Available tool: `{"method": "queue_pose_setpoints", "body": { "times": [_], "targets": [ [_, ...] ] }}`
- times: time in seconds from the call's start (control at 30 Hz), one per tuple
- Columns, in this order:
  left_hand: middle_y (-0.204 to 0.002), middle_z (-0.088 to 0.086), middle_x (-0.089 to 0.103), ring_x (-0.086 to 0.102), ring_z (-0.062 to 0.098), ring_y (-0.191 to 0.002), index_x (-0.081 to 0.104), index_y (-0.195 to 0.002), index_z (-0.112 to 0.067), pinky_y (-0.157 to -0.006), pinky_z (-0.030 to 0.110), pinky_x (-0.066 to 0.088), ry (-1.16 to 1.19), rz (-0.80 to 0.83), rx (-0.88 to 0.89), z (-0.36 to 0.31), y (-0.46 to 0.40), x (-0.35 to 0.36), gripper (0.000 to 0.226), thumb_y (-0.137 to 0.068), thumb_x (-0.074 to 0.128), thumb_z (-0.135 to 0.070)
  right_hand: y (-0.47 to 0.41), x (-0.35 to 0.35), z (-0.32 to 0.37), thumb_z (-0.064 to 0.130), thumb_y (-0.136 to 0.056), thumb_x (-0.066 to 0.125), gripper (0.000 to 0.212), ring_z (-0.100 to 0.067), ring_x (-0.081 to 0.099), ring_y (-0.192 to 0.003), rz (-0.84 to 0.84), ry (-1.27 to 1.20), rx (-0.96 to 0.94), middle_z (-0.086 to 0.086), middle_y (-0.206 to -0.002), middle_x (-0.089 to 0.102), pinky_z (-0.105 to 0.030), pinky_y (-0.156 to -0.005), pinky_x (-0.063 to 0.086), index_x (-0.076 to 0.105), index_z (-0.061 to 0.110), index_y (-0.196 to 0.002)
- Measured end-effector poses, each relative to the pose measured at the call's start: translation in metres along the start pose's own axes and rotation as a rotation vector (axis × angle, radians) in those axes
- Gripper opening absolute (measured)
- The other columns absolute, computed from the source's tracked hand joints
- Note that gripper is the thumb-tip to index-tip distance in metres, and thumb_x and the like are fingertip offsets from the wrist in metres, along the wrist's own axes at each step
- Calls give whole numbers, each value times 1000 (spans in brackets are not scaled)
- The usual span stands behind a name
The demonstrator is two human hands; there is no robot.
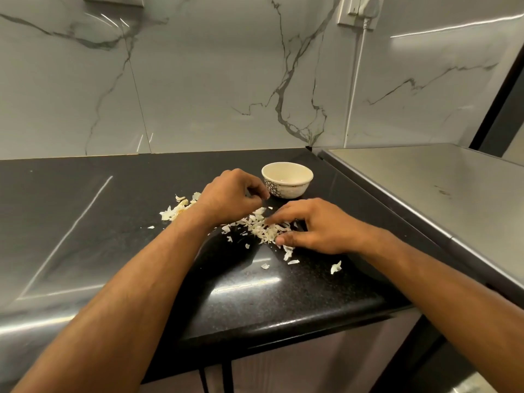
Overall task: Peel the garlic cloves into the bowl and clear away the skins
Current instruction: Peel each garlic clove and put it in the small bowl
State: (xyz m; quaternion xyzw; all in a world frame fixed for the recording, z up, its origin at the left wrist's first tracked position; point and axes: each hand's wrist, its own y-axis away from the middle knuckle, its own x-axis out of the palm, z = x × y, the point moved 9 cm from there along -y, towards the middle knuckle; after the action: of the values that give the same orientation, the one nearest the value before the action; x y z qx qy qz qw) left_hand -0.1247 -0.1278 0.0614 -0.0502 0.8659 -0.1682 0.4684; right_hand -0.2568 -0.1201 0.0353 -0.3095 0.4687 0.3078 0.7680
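Gathering papery white garlic skins (266, 229) just in front of the small cream patterned bowl (287, 180), your right hand (314, 226) rakes them with spread fingers, your left hand (231, 195) curls loosely; clearing looks unfinished, cloves unseen.

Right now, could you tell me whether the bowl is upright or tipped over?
Upright: the bowl sits on its base on the counter, open rim facing up.

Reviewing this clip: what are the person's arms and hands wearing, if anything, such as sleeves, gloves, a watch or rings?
Nothing shows. Both forearms are bare up to the frame's edge, with no sleeves in view. The left hand and right hand have no gloves, and neither wrist shows a watch or band. No rings are visible.
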Motion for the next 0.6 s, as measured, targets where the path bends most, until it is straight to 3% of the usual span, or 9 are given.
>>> {"method": "queue_pose_setpoints", "body": {
  "times": [0.13, 0.27, 0.43, 0.6],
  "targets": [
    [-87, -16, 71, 65, 9, -84, 72, -84, -36, -82, 42, 56, 13, 6, 1, 1, 0, 2, 21, -83, 64, -17, -4, 1, 8, 21, -86, 73, 14, -13, 63, -91, -107, -25, -40, 5, -97, 67, -42, -84, 51, 78, 24, -99],
    [-87, -16, 71, 65, 10, -84, 72, -81, -37, -83, 42, 56, 25, 2, -2, 1, 1, 1, 21, -82, 64, -17, -6, -4, 9, 13, -85, 74, 11, -6, 61, -82, -169, -50, 3, 13, -83, 65, -28, -79, 50, 78, 19, -93],
    [-84, -15, 71, 65, 7, -79, 72, -83, -37, -81, 42, 57, 48, -9, -14, 3, 1, -4, 23, -83, 64, -15, 1, -19, -6, 9, -85, 73, 17, 1, 67, -81, -259, -155, 95, 10, -86, 73, -15, -81, 51, 77, 18, -99],
    [-85, -14, 71, 66, 9, -80, 72, -85, -36, -81, 42, 58, 70, -5, -23, 2, 2, -5, 25, -84, 63, -13, 15, -38, -25, 10, -87, 70, 13, -7, 65, -97, -340, -102, 124, 5, -107, 72, -26, -93, 50, 77, 16, -96]
  ]
}}
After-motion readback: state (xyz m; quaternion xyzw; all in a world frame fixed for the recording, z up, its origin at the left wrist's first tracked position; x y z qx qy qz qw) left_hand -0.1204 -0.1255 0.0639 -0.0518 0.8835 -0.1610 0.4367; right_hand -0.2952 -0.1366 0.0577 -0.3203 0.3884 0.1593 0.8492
